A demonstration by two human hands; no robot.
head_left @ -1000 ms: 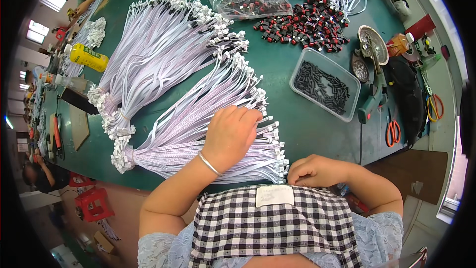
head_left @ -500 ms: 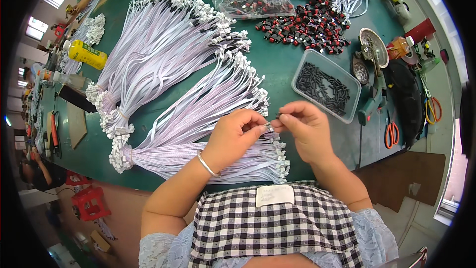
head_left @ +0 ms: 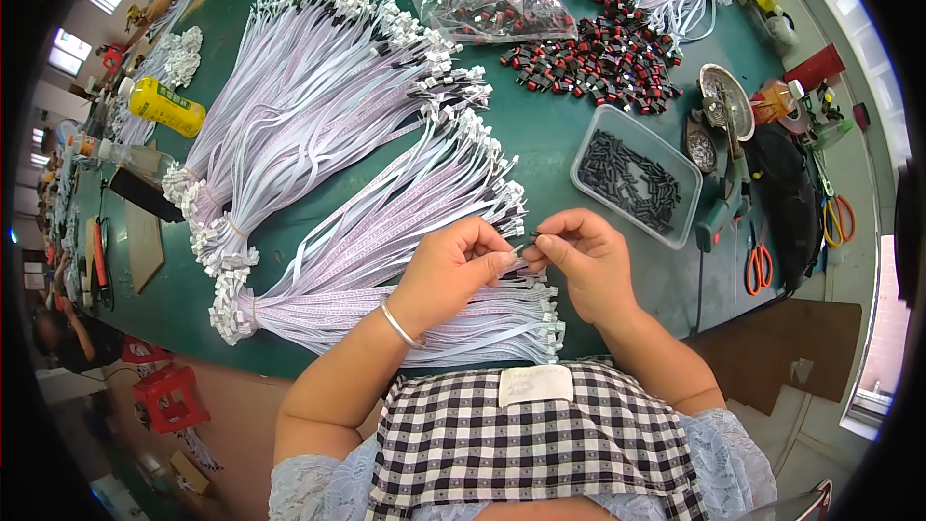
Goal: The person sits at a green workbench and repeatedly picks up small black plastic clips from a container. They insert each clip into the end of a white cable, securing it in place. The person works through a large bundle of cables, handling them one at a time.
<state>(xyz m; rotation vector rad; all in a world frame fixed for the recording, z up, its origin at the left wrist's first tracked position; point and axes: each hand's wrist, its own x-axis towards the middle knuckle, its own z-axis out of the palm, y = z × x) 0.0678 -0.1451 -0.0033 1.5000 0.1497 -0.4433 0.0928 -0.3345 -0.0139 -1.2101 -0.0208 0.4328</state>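
Over the near bundle of flat white and pale-purple cables (head_left: pixel 386 251), my two hands meet fingertip to fingertip. My left hand (head_left: pixel 456 268), with a bangle on its wrist, pinches a thin pale cable end; most of it is hidden by the fingers. In a pinch of thumb and forefinger, my right hand (head_left: pixel 586 259) holds a small black sleeve (head_left: pixel 533 234) close to that end. Behind the right hand stands a clear plastic box (head_left: pixel 687 222), with several loose black sleeves (head_left: pixel 627 178) inside.
A second cable bundle (head_left: pixel 309 96) lies farther back. Red-and-black connectors (head_left: pixel 598 72) are heaped beside a clear bag (head_left: pixel 492 2) of more. Orange-handled scissors (head_left: pixel 759 268), a glue gun (head_left: pixel 719 217) and a metal dish (head_left: pixel 725 101) are at right; a yellow bottle (head_left: pixel 166 106) lies left.
My right hand has shifted slightly left and down, and the black sleeve is now nearer the left fingertips. My left hand keeps its pinch. The whole view has shifted slightly.
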